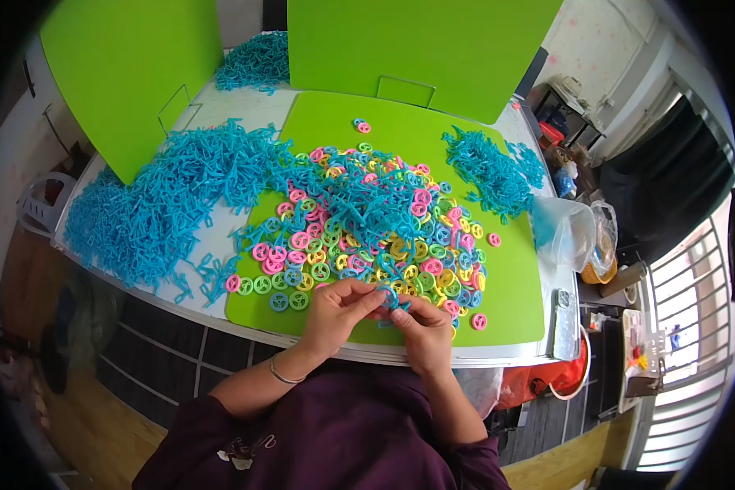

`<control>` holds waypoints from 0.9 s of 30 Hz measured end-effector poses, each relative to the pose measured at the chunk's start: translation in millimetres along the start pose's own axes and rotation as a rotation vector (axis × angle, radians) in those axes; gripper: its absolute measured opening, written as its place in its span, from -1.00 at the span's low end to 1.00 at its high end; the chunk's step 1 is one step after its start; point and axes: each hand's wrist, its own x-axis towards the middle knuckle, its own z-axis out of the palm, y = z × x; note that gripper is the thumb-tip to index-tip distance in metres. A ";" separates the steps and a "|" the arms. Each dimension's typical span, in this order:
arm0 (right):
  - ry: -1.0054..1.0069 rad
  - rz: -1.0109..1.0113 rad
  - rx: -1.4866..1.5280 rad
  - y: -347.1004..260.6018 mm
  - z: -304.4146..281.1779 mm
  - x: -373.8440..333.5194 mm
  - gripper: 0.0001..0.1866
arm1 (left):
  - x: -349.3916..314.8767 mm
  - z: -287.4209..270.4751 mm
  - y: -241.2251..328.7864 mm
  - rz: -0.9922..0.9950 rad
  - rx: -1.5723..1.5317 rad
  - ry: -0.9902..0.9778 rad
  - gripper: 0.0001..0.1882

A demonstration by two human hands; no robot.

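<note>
My left hand (340, 317) and my right hand (426, 331) meet at the near edge of the green mat (510, 302). Between their fingertips they pinch a small blue plastic piece (393, 297), with a teal bit sticking out toward the right fingers. Fingers partly cover it, so its exact shape is hard to make out. Just beyond my hands spreads a pile of small spoked plastic wheels (433, 266) in pink, yellow, green and blue. Teal plastic clip-like pieces (371, 200) lie heaped on top of the wheels.
A large heap of teal pieces (163, 204) covers the table's left side; smaller heaps lie at the right (490, 173) and far back (253, 64). Green boards (425, 49) stand upright behind. A clear plastic tub (565, 233) and a phone (563, 322) are at the right edge.
</note>
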 end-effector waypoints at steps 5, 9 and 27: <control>0.107 -0.253 -0.565 -7.7 3.8 -7.6 -0.72 | -5.2 -2.0 -13.4 0.143 0.200 -0.014 -0.91; 0.184 -0.414 -0.652 -13.9 11.2 -6.1 -0.67 | -2.4 -0.8 -9.2 0.046 0.137 -0.004 -0.92; 0.195 -0.451 -0.829 -40.0 20.1 -11.3 -0.56 | -6.7 3.2 0.1 0.077 0.060 -0.128 -0.76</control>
